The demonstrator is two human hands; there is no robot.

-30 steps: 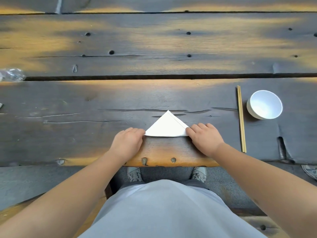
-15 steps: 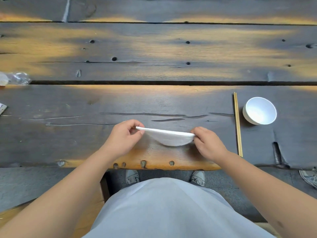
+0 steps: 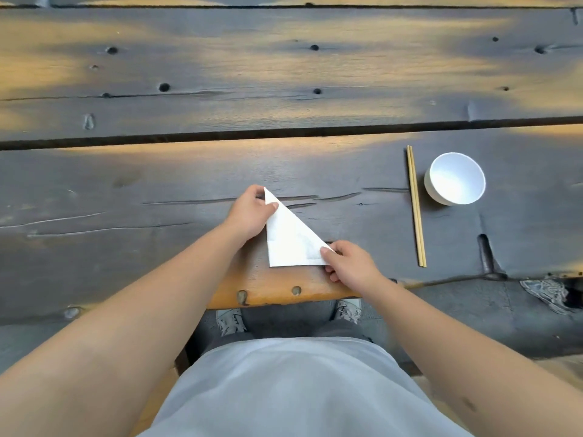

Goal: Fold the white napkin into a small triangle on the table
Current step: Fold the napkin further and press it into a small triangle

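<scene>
1. The white paper napkin (image 3: 291, 239), folded into a flat triangle, lies on the dark weathered wooden plank tabletop (image 3: 157, 184) just below the centre of the frame; one sharp corner points toward the upper left, another toward the lower right, and the square corner sits at the lower left beside a worn orange patch of wood at the near edge.
2. The left hand (image 3: 250, 212) pinches the upper corner of the napkin, thumb on top of the paper and fingers curled behind the tip; whether that tip is raised off the wood cannot be told.
3. The right hand (image 3: 350, 263) pinches the lower-right corner, thumb laid on the white surface and the other fingers curled beneath the edge; both hands are thus clamped on opposite ends of the long sloping side.
4. A pair of pale wooden chopsticks (image 3: 415, 205) lies close together in the right half of the frame, running almost straight up and down, well apart from the napkin.
5. A small round white bowl (image 3: 454, 178) stands upright just right of the chopsticks' upper part, not touching them.
6. At the bottom of the frame a light grey garment covers the person's lap; two pale shoes show beneath the tabletop's near edge, and both bare forearms reach in from the lower corners.
</scene>
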